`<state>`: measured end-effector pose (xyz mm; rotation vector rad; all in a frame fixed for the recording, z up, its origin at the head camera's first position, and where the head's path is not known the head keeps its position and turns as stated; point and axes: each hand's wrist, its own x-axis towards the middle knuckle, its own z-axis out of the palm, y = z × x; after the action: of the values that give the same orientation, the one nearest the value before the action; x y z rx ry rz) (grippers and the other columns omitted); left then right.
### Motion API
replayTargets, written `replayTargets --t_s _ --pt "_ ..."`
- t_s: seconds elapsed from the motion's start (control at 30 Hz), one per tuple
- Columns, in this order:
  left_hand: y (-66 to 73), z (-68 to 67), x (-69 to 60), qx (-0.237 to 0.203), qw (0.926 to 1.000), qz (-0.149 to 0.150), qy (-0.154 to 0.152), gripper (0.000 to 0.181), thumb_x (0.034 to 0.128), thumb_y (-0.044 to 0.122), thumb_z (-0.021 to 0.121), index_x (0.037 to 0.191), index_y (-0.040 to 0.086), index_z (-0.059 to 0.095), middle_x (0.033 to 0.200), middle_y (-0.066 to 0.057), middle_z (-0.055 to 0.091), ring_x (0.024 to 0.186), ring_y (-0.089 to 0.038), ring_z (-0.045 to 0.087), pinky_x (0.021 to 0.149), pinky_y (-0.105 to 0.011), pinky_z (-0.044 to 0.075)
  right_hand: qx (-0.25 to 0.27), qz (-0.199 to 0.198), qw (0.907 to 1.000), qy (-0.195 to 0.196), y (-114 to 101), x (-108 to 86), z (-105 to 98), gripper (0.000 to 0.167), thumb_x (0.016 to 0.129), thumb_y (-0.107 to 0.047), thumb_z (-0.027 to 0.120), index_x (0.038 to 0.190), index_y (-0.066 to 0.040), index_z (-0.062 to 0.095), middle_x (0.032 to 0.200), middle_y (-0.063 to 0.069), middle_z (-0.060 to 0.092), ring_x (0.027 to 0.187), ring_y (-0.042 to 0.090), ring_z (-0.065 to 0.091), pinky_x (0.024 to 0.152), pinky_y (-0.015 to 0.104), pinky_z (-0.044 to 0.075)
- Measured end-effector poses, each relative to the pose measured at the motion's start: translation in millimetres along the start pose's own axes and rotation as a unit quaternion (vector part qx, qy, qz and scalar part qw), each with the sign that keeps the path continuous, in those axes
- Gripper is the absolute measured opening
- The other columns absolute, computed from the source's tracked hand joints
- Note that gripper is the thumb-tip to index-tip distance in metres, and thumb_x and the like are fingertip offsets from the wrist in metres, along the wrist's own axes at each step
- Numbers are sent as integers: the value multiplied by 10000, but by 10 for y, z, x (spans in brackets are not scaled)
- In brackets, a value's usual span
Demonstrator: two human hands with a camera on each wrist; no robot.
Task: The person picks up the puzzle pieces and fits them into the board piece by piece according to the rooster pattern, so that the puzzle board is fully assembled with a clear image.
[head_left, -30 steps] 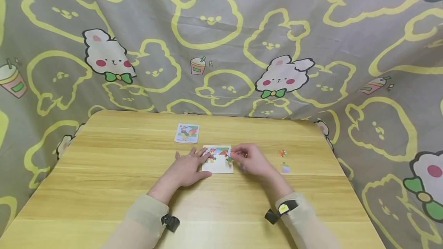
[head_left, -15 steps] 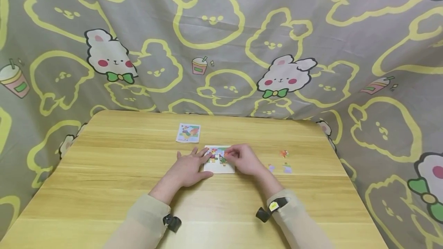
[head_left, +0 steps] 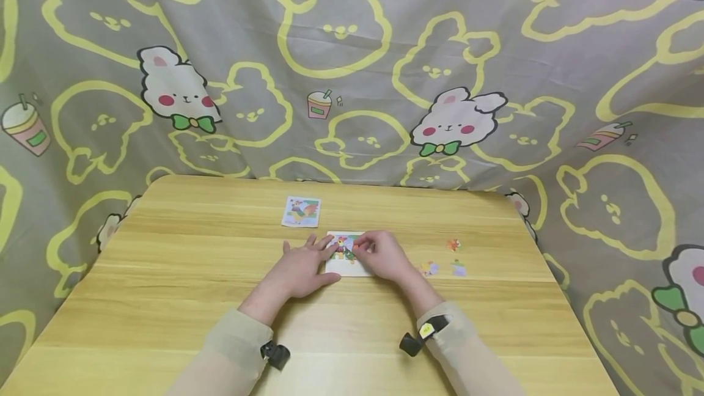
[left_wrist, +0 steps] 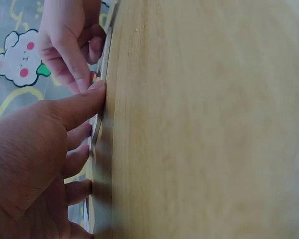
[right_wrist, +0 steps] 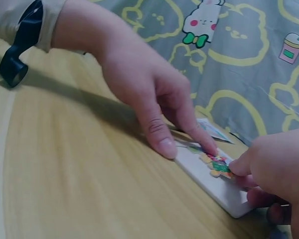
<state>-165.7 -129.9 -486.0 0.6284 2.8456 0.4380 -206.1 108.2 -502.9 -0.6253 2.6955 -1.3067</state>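
On the table lies a white puzzle board [head_left: 341, 269] with colourful pieces fitted along its far side and a bare white strip nearer me. My left hand [head_left: 301, 269] rests at the board's left edge, fingers spread, its thumb at the near corner and a fingertip on the pieces. Over the right part of the board, my right hand [head_left: 387, 256] pinches a green and orange puzzle piece [right_wrist: 220, 167] between thumb and fingers, low against the board. My fingers partly hide this piece and the board's right side.
Loose puzzle pieces lie to the right: an orange one [head_left: 453, 244], a purple and green one [head_left: 459, 267], and purple and yellow shapes [head_left: 430, 269] beside my right wrist. A picture card [head_left: 302, 211] with a rooster lies behind the board. A patterned curtain [head_left: 357, 78] hangs beyond the table.
My right hand has moved left over the board with the puzzle piece, uncovering loose pieces near its wrist. The left hand stays in place on the board's edge.
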Motion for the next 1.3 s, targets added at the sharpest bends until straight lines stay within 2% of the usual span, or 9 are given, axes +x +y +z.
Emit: replayTargets --t_s 0.13,0.23,0.37,0.47,0.57,0.97,1.2,1.3 --pt "-4 4 4 32 10000 13 11 767 990 630 639 1617 218 479 1703 -9 340 1556 -396 281 1058 -877 206 -333 -50 9994 103 -22 0 39 77 968 -133 774 1015 -80 803 805 -85 693 523 89 510 515 283 462" --pt "-4 4 3 60 10000 24 5 771 991 636 632 1620 219 473 1705 -5 335 1554 -395 286 1056 -877 214 -692 -128 9973 193 -47 -12 44 114 966 -191 788 1027 -97 807 836 -89 684 601 86 549 587 301 489" --pt "2 -6 1 75 10000 27 -26 771 995 635 628 1623 219 468 1707 -5 330 1554 -396 287 1052 -877 222 -1581 -326 9868 80 -55 -67 7 343 942 -409 811 1150 -136 808 941 -57 626 721 112 549 636 323 480" --pt "8 -18 0 53 10000 -2 -53 767 996 629 632 1623 219 468 1708 -5 328 1559 -394 274 1056 -877 212 -2077 -463 9770 -102 -28 -103 -11 520 913 -537 806 1276 -166 778 980 -40 551 719 120 500 614 308 441" --pt "11 -18 0 46 10000 -28 -66 765 996 625 634 1623 219 468 1708 -4 326 1562 -392 265 1060 -876 202 -2178 -528 9744 -188 8 -114 -5 572 921 -559 790 1344 -175 750 992 -50 511 700 118 471 604 297 421" --pt "40 -16 -23 -13 10000 -21 -62 764 1000 604 643 1622 198 466 1703 -32 338 1558 -405 273 1050 -884 202 -2301 -783 9699 -138 26 -130 35 534 968 -517 753 1398 -203 724 999 -34 506 636 110 448 573 296 412" --pt "93 -65 -18 242 9995 -80 -201 763 1005 600 641 1625 193 461 1701 -40 343 1553 -419 279 1056 -867 240 -2339 -724 9694 -158 29 -107 60 568 966 -561 733 1396 -190 724 991 -41 515 630 108 439 568 284 400" --pt "134 -89 1 329 9993 25 -184 770 1003 593 648 1629 190 453 1699 -73 338 1542 -437 299 1062 -853 260 -2297 -693 9707 -124 22 -89 62 561 954 -554 753 1382 -190 734 987 -33 528 626 109 453 568 292 410"
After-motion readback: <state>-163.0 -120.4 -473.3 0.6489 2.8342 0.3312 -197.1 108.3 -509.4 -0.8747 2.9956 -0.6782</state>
